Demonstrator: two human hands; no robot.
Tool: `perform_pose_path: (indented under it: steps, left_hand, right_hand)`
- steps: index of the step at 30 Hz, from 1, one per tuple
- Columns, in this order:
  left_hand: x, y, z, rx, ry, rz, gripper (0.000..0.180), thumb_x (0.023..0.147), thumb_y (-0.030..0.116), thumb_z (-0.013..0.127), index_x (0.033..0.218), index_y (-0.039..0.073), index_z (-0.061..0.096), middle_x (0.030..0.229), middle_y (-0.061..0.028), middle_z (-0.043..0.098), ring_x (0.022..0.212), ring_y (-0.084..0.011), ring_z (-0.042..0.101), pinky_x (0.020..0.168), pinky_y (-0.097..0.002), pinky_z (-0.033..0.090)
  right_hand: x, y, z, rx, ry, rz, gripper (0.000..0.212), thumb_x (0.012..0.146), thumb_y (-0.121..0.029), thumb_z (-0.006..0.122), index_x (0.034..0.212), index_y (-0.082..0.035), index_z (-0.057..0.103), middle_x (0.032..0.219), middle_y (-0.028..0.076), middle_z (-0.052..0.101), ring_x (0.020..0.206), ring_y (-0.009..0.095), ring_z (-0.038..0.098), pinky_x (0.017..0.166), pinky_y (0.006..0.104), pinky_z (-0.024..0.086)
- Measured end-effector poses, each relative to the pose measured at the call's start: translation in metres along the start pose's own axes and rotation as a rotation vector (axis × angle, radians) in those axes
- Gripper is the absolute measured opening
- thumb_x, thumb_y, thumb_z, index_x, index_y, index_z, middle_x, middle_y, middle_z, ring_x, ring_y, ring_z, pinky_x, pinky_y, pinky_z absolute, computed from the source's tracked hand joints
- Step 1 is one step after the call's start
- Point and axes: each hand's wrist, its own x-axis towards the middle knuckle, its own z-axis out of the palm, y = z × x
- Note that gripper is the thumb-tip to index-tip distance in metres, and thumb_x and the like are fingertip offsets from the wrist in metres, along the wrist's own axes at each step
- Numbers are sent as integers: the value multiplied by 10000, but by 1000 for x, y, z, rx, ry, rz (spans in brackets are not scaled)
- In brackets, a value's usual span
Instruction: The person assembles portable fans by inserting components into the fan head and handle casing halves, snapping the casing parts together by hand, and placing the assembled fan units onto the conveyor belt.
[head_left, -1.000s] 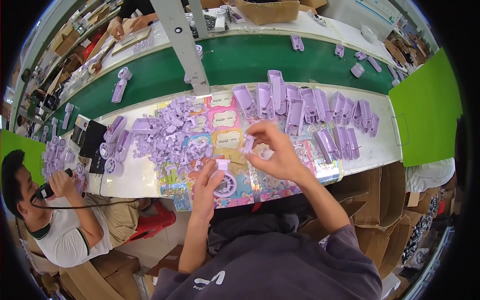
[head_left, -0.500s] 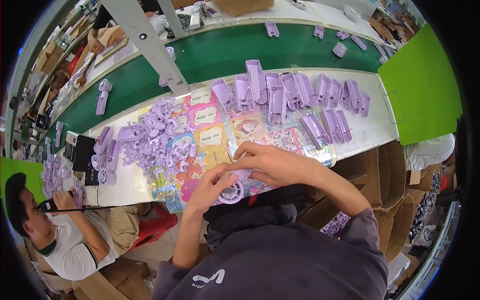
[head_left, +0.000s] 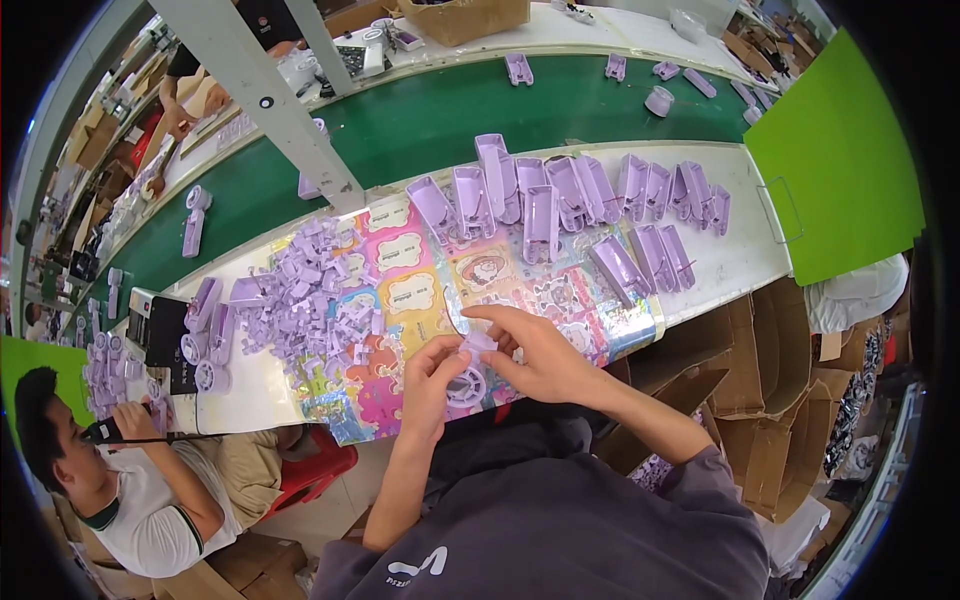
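Above the near edge of the table, both hands are closed on a light purple plastic housing with a round, spoked ring end [head_left: 465, 388]. My left hand [head_left: 428, 385] grips it from the left, thumb near the top of the ring. On its other side my right hand [head_left: 540, 355] pinches the upper part with thumb and fingers, its index finger stretched out above. The fingers hide much of the piece between them. Left of my hands lies a heap of small purple plastic parts [head_left: 310, 290]. Beyond them stand several long, hollow purple housings [head_left: 541, 225], some with thin wires.
Colourful printed sheets [head_left: 410, 290] cover the table. A green conveyor belt [head_left: 420, 130] runs behind, below a grey metal post [head_left: 265, 100]. A green panel [head_left: 850, 160] stands at the right, with cardboard boxes [head_left: 755, 350] below. A co-worker [head_left: 150, 480] sits at the left.
My right hand's fingers have shifted around the upper part of the housing, with the index finger lifting away. The ring end now faces up more openly. The whole view has shifted slightly.
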Motion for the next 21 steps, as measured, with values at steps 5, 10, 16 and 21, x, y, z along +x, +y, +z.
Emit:
perform_pose_path:
  steps: [5,10,16,21]
  left_hand:
    - [4,-7,-4,30,-36,50,122,940,71,677,1029,-13,684,964,-15,670,871,-71,595,786,-224,458]
    - [3,-8,-3,149,-73,269,64,905,8,700,959,-18,674,981,-42,652,884,-97,587,796,-244,453]
    - [0,-2,-3,23,-155,228,50,898,-11,699,923,-32,661,940,-43,618,860,-108,568,792,-246,436]
    - [20,-9,1,64,-111,244,39,921,2,683,912,-20,652,942,-29,613,859,-85,560,779,-231,430]
  right_hand:
    - [-1,2,-5,103,-32,113,331,897,-36,700,1219,20,644,917,95,681,807,159,671,762,299,541]
    - [-7,15,-2,310,-38,71,323,893,-102,765,1171,27,664,905,113,708,796,167,670,743,314,549]
    - [-12,11,-3,321,-40,144,311,899,-110,771,1151,49,682,908,114,709,823,146,657,760,314,546]
    - [-11,12,-3,120,131,75,317,879,-68,775,1165,22,675,907,109,707,819,195,688,745,312,543]
